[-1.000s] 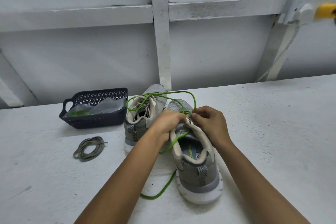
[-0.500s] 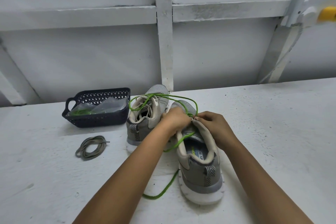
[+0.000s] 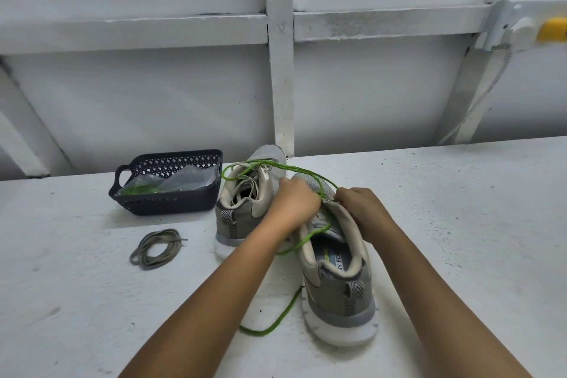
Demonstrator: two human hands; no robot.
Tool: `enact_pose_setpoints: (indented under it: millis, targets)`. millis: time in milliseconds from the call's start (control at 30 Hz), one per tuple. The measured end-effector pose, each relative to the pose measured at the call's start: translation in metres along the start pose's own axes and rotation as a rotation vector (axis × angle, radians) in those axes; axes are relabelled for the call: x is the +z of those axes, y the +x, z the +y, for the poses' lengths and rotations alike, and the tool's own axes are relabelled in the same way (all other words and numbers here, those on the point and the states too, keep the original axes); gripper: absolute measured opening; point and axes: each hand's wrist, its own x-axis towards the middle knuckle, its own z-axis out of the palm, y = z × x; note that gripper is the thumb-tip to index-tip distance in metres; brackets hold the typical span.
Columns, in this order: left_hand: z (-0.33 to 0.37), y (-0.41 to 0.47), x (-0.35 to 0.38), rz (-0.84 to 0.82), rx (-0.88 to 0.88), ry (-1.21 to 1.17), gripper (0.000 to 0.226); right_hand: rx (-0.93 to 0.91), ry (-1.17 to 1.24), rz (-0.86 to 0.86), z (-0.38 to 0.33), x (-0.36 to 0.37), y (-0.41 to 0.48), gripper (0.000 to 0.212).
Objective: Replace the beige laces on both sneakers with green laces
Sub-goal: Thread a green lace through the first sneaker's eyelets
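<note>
Two grey sneakers stand heel toward me on the white table. On the nearer right sneaker [image 3: 337, 294], both my hands work at the eyelets. My left hand [image 3: 294, 205] grips the shoe's left eyelet edge, and my right hand [image 3: 359, 209] pinches the green lace [image 3: 276, 324] at the right eyelet edge. The green lace loops up over the far sneaker and trails down onto the table by the heel. The far left sneaker [image 3: 242, 212] still carries its beige lace [image 3: 251, 186]. A removed beige lace [image 3: 156, 248] lies coiled on the table at the left.
A dark plastic basket [image 3: 167, 199] stands at the back left, holding a clear bag with green lace inside. A white framed wall [image 3: 279, 70] rises right behind the table. A yellow fitting [image 3: 553, 29] sits on the wall at the far right.
My hands have shifted slightly away from me along the right sneaker's eyelets, and the green loop over the far sneaker has flattened and stretched.
</note>
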Motion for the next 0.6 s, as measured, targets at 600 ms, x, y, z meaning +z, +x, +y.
enact_pose_setpoints:
  millis: [600]
  targets:
    - [-0.033, -0.024, -0.074, 0.364, 0.077, -0.351, 0.016, 0.009, -0.011, 0.096, -0.007, 0.001, -0.011, 0.028]
